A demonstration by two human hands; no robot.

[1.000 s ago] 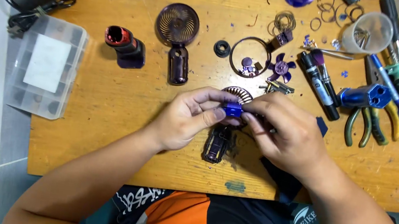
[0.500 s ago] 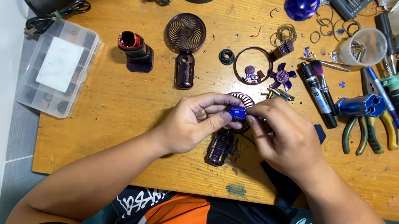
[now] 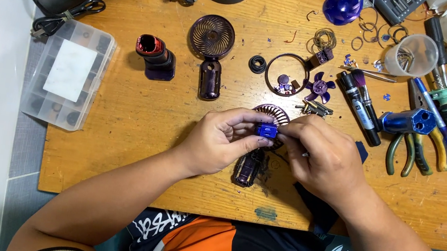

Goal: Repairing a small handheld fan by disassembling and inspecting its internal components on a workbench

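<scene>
Left hand point(image 3: 219, 143) and right hand point(image 3: 323, 159) both pinch a small blue part point(image 3: 266, 130) above a purple fan point(image 3: 253, 163) on the tabletop point(image 3: 130, 146).

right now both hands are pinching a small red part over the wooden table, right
Not quite: the small part is blue, not red. The head view shows the left hand and right hand pinching it between their fingers over the wooden table.
</scene>
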